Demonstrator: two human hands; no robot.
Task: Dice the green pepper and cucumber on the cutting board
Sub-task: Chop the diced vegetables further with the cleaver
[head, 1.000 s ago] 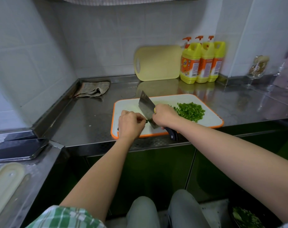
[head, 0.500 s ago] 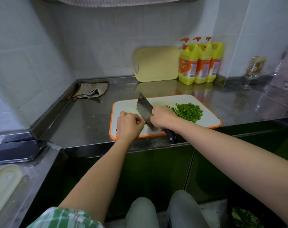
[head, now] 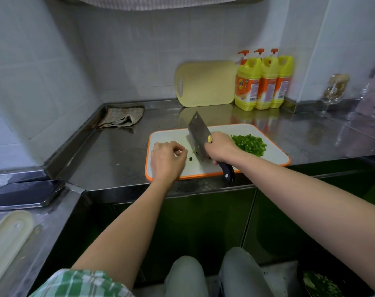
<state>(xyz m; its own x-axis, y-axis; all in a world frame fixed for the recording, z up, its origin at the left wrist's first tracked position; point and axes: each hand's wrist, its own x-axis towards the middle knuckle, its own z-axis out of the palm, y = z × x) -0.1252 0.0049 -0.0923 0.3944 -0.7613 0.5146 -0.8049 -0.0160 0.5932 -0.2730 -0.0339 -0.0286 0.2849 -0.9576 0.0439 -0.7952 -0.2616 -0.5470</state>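
Nearest to me, below both forearms, I see a green checked sleeve [head: 79, 284] on the left arm and, low under the right arm, a dark bowl [head: 319, 284] of chopped greens. Out to the left of the left arm a phone [head: 26, 192] lies flat on the steel counter [head: 109, 159].

The left hand [head: 168, 158] rests on the near left part of the cutting board [head: 274, 156], knuckles up and fingers curled in; I see nothing in its grasp. Just to its right a small green pepper scrap [head: 191, 159] lies loose on the board. Beyond that scrap the right hand [head: 221, 146] is wrapped tightly around the cleaver [head: 198, 136] where blade meets handle, and the black handle end sticks out below the wrist, past the board's near edge. The blade stands tilted between the two hands, edge down at the board.

Just to the right of the right hand, partly behind it, the diced green pepper [head: 249, 144] sits in a heap on the board.

Farther out, beyond the left hand, a folded cloth [head: 123, 117] lies in the counter's corner. Beyond the right hand a pale yellow board [head: 206, 83] leans on the tiled wall, with three yellow detergent bottles [head: 263, 82] just beside it.
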